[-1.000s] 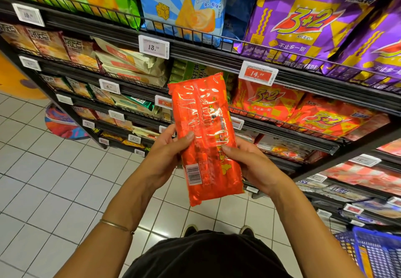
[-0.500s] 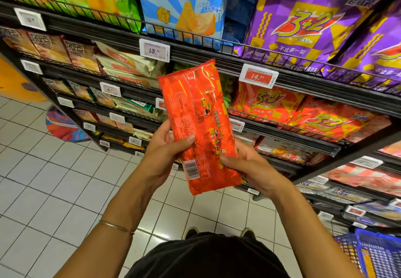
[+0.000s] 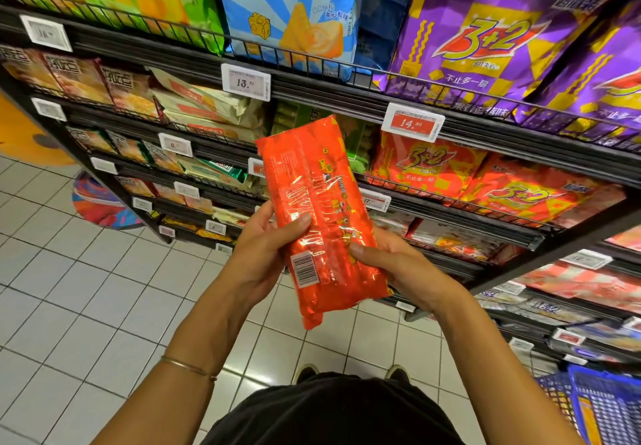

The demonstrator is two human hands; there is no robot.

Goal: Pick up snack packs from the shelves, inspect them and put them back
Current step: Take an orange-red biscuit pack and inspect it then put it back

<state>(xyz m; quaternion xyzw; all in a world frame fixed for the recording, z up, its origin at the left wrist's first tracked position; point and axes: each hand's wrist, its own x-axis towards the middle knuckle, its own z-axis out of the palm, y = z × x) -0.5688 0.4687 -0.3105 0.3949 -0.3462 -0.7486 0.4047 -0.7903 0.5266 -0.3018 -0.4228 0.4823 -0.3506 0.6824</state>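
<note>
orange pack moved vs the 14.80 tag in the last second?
Yes. The orange pack tilted, its top swinging left, away from the 14.80 tag.

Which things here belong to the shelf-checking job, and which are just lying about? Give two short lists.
In use: orange pack, left hand, right hand, shelves of snack packs.

Lying about: blue basket, price tags, floor sticker.

snack pack (image 3: 322,215): glossy orange-red, white barcode patch | top-shelf bags (image 3: 485,38): purple-yellow checks | floor tiles (image 3: 69,305): white
</note>
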